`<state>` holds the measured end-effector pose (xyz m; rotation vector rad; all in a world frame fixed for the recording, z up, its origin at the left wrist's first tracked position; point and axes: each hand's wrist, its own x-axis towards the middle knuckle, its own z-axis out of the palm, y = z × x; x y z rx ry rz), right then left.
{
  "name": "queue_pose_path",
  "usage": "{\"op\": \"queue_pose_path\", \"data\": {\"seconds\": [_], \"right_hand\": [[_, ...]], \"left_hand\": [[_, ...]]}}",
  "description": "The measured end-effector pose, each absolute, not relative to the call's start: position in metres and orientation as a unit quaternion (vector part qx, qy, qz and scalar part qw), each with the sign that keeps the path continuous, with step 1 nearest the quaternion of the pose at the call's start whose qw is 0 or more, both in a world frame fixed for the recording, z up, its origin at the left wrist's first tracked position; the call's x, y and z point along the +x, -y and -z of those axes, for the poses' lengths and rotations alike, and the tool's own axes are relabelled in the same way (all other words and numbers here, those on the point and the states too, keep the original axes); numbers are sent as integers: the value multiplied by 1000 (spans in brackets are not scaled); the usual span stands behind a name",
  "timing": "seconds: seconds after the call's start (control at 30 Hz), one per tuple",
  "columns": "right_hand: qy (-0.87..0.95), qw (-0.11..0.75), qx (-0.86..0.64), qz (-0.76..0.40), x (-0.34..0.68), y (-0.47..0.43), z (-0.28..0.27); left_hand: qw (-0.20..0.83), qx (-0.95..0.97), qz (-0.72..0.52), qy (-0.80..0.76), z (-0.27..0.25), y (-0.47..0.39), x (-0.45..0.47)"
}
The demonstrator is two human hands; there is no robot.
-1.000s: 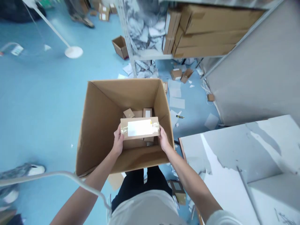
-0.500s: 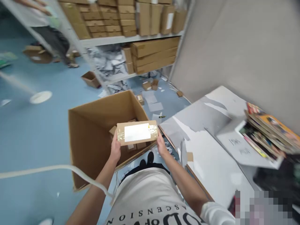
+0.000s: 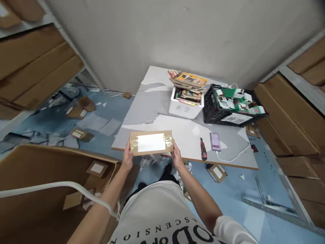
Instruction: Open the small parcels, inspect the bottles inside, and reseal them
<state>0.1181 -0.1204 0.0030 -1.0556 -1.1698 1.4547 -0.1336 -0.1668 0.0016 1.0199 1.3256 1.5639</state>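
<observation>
Between my hands is a small brown cardboard box (image 3: 134,149), held level above the near left part of the table (image 3: 142,117). Clear tape wraps its ends and a white label (image 3: 151,143) covers most of its top. My left hand (image 3: 127,158) grips the left end, fingers partly hidden beneath. My right hand (image 3: 176,156) is closed on the right end. On the table to the right lie a red and black box cutter (image 3: 203,149) and a phone (image 3: 215,141) with a white cable.
A large open carton (image 3: 38,176) with smaller boxes inside stands at left. On the table are a white bin of magazines (image 3: 184,110) and a black crate (image 3: 213,108) of green and white packages. Shelves with cartons (image 3: 33,67) flank both sides; boxes and paper litter the blue floor.
My view has turned right, from the large carton and shelf toward the table. The small box has come along in both hands and is now over the table's edge.
</observation>
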Motion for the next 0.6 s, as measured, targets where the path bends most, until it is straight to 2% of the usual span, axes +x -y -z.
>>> {"op": "queue_pose_path", "data": {"seconds": [0.3,0.6], "right_hand": [[422,529,-534,-507,239,76,27],[383,526,-536,-538,255,48,61]], "left_hand": [[478,540,-480,-500,30,48,-22],[500,566,-376,-537,57,20,-11]]}}
